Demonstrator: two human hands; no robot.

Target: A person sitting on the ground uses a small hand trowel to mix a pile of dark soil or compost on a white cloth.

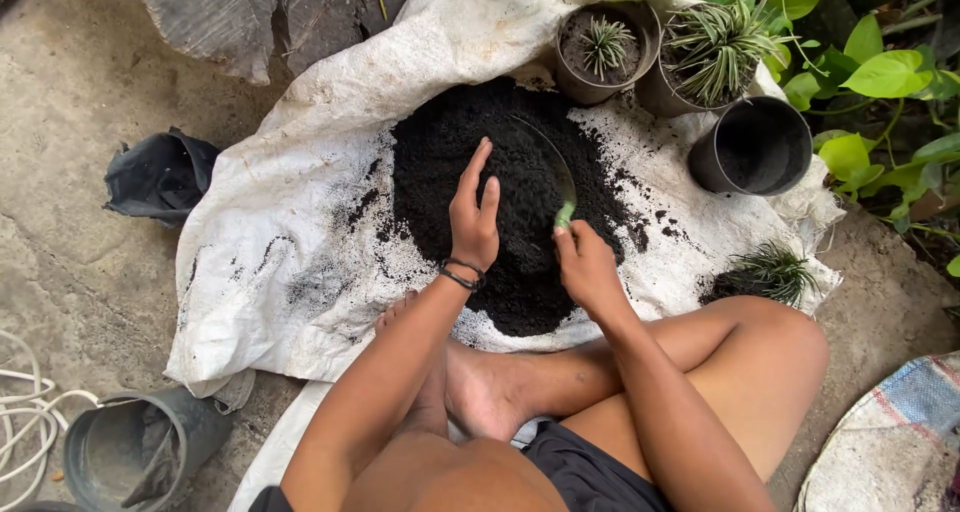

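Head view: the right hand (585, 262) pinches the green handle of a clear, shallow plastic scoop (545, 167), whose long axis runs up and left from the fingers into the heap of black potting soil (470, 172) on the white woven sack (290, 242). The left hand (474, 217), fingers extended and empty, rests on the soil just left of the scoop.

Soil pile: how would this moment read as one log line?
left hand open over soil pile | right hand holds green trowel | empty black pot nearby
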